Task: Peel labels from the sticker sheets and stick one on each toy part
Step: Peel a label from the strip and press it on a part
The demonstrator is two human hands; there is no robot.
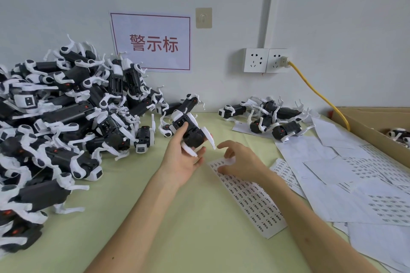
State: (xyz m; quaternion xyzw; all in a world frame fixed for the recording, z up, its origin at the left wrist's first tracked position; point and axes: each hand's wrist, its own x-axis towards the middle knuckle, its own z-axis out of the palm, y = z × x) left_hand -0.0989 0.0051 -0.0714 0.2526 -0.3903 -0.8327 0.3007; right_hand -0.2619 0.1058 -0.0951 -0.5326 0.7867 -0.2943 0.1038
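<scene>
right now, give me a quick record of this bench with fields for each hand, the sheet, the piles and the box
left hand: grips a black and white toy part above the table
right hand: fingers pinch a small white label at the far end of the sticker sheet
sticker sheet: flat on the table, many labels on it
big pile: toy parts heaped at the left
small group: few toy parts at back right, beside loose sheets
box: cardboard, far right, toy parts inside
</scene>
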